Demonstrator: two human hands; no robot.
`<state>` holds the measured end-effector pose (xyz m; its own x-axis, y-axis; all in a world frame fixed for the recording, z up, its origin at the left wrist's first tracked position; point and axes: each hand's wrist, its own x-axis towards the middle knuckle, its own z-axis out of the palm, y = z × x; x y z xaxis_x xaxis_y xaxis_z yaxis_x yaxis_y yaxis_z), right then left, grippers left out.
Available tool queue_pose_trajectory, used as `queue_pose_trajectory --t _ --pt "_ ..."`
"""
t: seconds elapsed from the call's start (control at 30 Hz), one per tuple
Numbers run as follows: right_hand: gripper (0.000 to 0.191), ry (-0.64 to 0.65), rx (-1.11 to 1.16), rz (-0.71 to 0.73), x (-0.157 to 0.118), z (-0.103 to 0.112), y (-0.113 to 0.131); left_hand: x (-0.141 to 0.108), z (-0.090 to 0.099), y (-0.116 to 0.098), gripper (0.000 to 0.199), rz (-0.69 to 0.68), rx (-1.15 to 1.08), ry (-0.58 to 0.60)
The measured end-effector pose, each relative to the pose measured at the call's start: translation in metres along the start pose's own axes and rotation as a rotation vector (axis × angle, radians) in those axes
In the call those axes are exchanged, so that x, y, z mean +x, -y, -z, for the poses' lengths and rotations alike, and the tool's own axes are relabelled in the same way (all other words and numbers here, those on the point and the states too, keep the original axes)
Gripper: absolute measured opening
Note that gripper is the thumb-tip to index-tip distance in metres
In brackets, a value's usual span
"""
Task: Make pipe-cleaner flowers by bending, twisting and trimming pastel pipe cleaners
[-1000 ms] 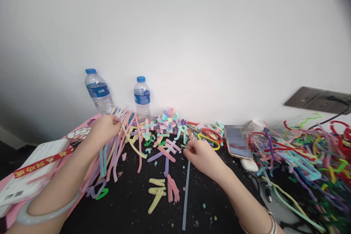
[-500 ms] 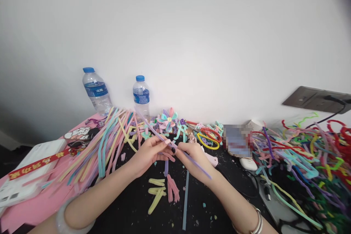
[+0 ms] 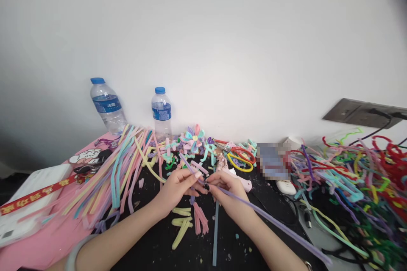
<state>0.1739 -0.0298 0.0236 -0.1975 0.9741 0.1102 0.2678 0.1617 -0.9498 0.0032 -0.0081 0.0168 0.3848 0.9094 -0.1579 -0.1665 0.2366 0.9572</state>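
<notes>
A long purple pipe cleaner (image 3: pixel 280 222) runs through both hands, from a short end above my left fingers to a long end over my right forearm. My left hand (image 3: pixel 181 186) pinches it between thumb and fingers. Close beside it, my right hand (image 3: pixel 229 188) grips the same stem with thumb and forefinger. Below the hands lie folded pink pipe cleaner pieces (image 3: pixel 200 219), short yellow pieces (image 3: pixel 181 223) and a pale blue flat strip (image 3: pixel 215 237). Part of a purple piece (image 3: pixel 192 199) shows under my left fingers.
Long pastel pipe cleaners (image 3: pixel 119 173) spread at left beside a white box (image 3: pixel 47 173). Two water bottles (image 3: pixel 161 112) stand by the wall. A pipe cleaner flower (image 3: pixel 194 137) and scissors (image 3: pixel 241 161) lie at the back. Tangled pipe cleaners (image 3: pixel 359 182) fill the right side.
The purple pipe cleaner has shifted through the hands: its upper-left end is now short, and its lower-right end reaches far past my right wrist. The view has turned slightly right.
</notes>
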Motion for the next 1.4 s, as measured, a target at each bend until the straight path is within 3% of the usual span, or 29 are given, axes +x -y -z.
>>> queue_pose_trajectory --t 0.17,0.23,0.43,0.53,0.6,0.7,0.83,0.93,1.1,1.4 --pt "0.006 -0.022 0.093 -0.045 -0.005 -0.002 -0.008 0.002 0.006 0.001 0.026 -0.142 0.069 -0.137" --pt "0.006 -0.004 0.089 -0.032 -0.006 -0.002 -0.011 0.004 0.010 0.003 0.026 -0.187 0.135 -0.130" --pt "0.011 -0.027 0.013 0.067 -0.008 0.000 -0.017 -0.004 0.014 0.002 0.022 -0.272 0.597 0.118" --pt "0.020 -0.214 0.120 0.090 -0.005 0.008 -0.017 -0.008 0.018 -0.004 0.022 -0.334 0.855 0.142" --pt "0.023 -0.329 0.190 0.106 -0.003 0.013 -0.017 -0.009 0.021 -0.006 0.021 -0.425 0.975 0.282" --pt "0.022 -0.382 0.228 0.093 0.000 0.018 -0.017 -0.008 0.022 -0.005 0.010 -0.509 1.048 0.449" --pt "0.024 -0.393 0.199 0.104 0.000 0.018 -0.020 -0.006 0.021 -0.002 0.011 -0.471 0.982 0.491" --pt "0.029 -0.419 0.131 0.129 -0.001 0.017 -0.023 -0.006 0.020 0.000 0.017 -0.341 0.887 0.393" --pt "0.029 -0.413 -0.097 0.145 -0.006 0.017 -0.020 -0.003 0.017 0.004 0.021 -0.178 0.529 0.057" --pt "0.027 -0.290 -0.259 0.252 -0.012 0.004 -0.016 -0.002 0.012 0.004 0.020 -0.092 0.175 -0.095"
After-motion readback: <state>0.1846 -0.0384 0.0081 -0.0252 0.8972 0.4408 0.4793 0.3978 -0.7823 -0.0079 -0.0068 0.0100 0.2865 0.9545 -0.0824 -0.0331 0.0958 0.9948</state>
